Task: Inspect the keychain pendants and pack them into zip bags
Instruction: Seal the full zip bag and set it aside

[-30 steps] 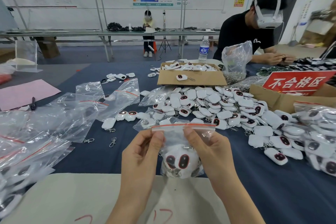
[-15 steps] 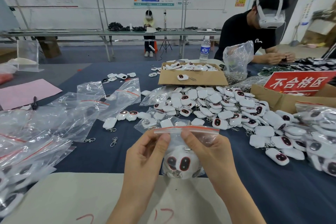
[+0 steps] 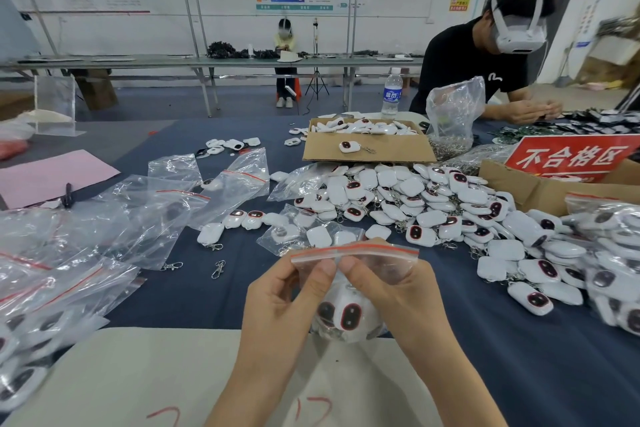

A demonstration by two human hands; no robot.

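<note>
Both hands are at the seal: the left hand [image 3: 287, 298] pinches the top of the clear plastic zip bag with the red strip [image 3: 388, 262] between thumb and fingers. The right hand [image 3: 391, 291] pinches it just beside, thumbs almost touching. The bag is held above the dark blue desk [image 3: 194, 298], with white rounded keychain pendants with dark red-rimmed eyes [image 3: 350, 317] bunched at its bottom. Two faces show, possibly more behind. A heap of loose white pendants [image 3: 433, 204] lies to the right, empty clear bags [image 3: 156, 215] to the left.
</note>
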